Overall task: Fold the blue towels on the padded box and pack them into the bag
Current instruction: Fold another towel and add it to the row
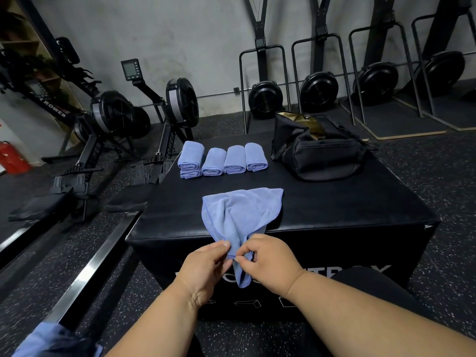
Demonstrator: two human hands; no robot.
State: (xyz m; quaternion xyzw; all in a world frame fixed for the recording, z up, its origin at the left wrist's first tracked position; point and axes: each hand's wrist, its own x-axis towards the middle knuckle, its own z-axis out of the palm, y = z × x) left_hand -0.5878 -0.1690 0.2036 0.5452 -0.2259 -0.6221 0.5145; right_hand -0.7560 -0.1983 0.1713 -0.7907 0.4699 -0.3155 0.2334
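Both hands (pixel 206 266) (pixel 268 264) pinch a loose blue towel (pixel 239 215) at the black padded worktop's (pixel 334 207) near edge; rowing machines (pixel 113 117) line the grey wall

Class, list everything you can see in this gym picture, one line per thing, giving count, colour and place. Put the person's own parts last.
Folded towels: five, blue, far side of the box top in a row; the leftmost sits on another.
Unfolded towel: one, blue, draped over the box's near edge, pinched at a corner.
Padded box: one, black, centre.
Bag: one, black with tan lining, open, far right of the box top.
Rowing machines: at least two, black, floor at left.
Upright fan-wheel machines: four, black, along the back wall.
Fire extinguisher: one, red, far left.
Blue cloth: one, bottom left corner.
Left hand: pinches the towel corner.
Right hand: pinches the same corner.
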